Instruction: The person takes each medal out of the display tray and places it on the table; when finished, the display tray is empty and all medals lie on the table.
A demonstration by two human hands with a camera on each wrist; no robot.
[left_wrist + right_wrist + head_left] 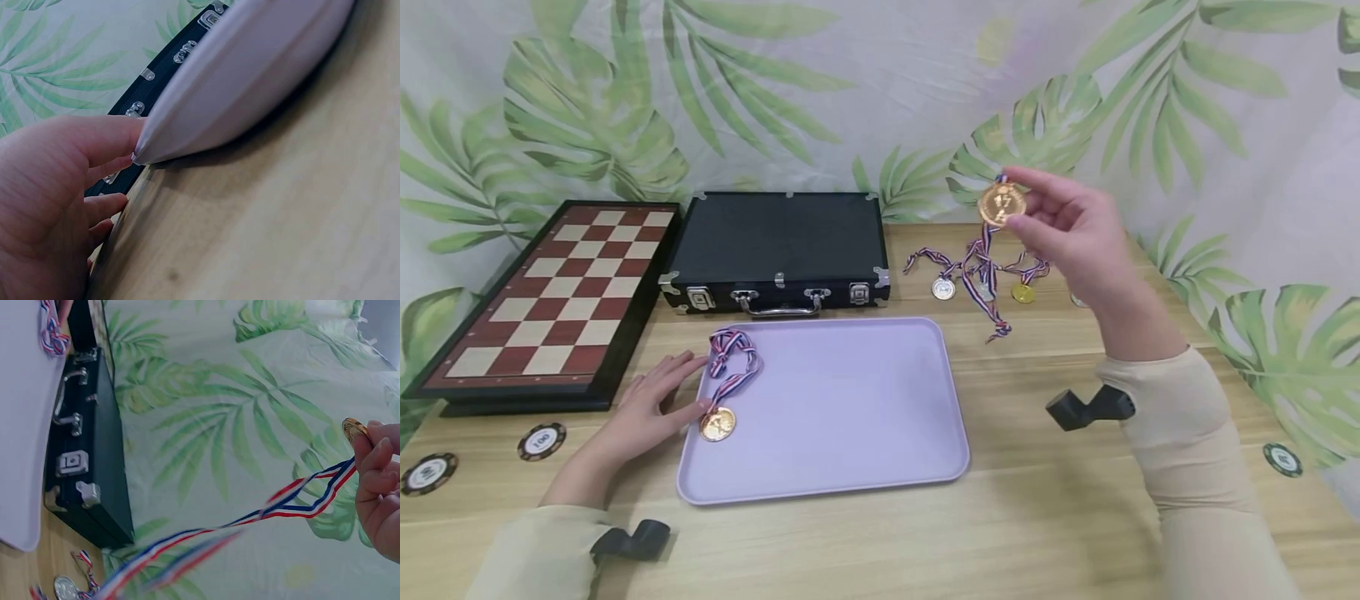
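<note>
My right hand [1078, 237] is raised above the back right of the table and pinches a gold medal [1002, 205] between thumb and fingers. Its red, white and blue ribbon [250, 517] hangs down, as the right wrist view shows. My left hand [646, 417] rests at the left edge of a pale lilac tray [850, 408], fingers fairly straight, the thumb tip near another gold medal [718, 424]. That medal lies on the tray with its ribbon [741, 354] bunched behind it. In the left wrist view, fingers touch the rim of the tray [250, 75].
Behind the tray lies a closed black case [778, 242]. A chessboard [561, 292] is at the left. Several more medals, including a silver one [943, 288] and a gold one [1022, 292], lie with tangled ribbons at the back right. Poker chips [542, 441] are scattered at both sides.
</note>
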